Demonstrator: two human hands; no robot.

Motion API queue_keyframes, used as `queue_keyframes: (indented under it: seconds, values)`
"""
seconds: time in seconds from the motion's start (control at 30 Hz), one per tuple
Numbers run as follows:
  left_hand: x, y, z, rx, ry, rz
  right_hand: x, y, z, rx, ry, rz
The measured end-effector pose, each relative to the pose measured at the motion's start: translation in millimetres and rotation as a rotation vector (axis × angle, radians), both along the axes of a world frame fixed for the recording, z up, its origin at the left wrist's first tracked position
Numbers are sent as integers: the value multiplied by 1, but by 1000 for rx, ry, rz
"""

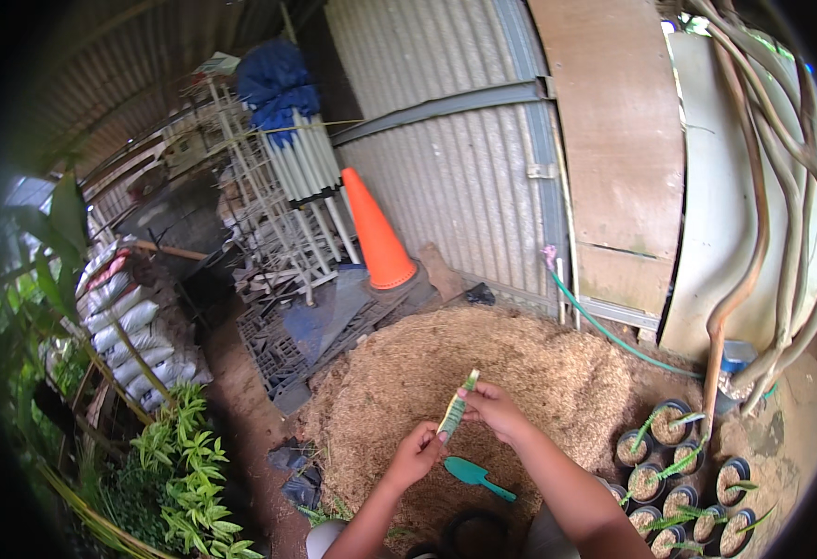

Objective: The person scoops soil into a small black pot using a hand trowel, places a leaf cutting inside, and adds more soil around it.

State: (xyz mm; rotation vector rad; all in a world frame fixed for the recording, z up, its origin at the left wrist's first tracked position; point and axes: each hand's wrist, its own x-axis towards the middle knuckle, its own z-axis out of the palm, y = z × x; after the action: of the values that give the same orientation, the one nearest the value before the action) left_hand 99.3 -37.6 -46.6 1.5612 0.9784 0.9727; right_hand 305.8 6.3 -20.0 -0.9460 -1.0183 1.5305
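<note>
At the far left, stacked white woven sacks (133, 328) stand behind a bushy bright-green leafy plant (187, 477). Farther right, a tall orange plastic cone (377, 233) stands upright beyond a broad pile of tan, chaff-like material (557, 359). Above the near part of this pile, the left hand (417, 453) is nearly closed, thumb and fingers pinching the lower end of a long, narrow green leaf piece with pale yellow edges (454, 410). The leaf piece lies between the two hands, up and to the right of the left one; its long axis runs steeply from lower left to upper right. Below it, between the forearms, rests a teal trowel (475, 476), blade toward the left hand, handle toward the lower right. The right hand (490, 413) pinches the leaf piece higher up, from its right side, so neither hand is apart from it; the tip pokes out above these fingers. At the right, small round black pots (647, 482) hold tan filling and green cuttings.
</note>
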Motion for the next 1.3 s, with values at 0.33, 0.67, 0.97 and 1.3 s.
queue_keyframes:
  seconds: [0.33,0.67,0.97,1.3]
  values:
    - [-22,-67,-267,-625,925,201,33,12,-17,369,-576,-326]
    - [-38,-96,-344,-587,1064,-35,38,-16,2,556,-766,-133]
    - [-41,-5,-107,-506,585,-1,78,-8,-16,323,-1062,17]
    - [-23,14,-35,-499,7,139,85,-13,-30,130,-884,186]
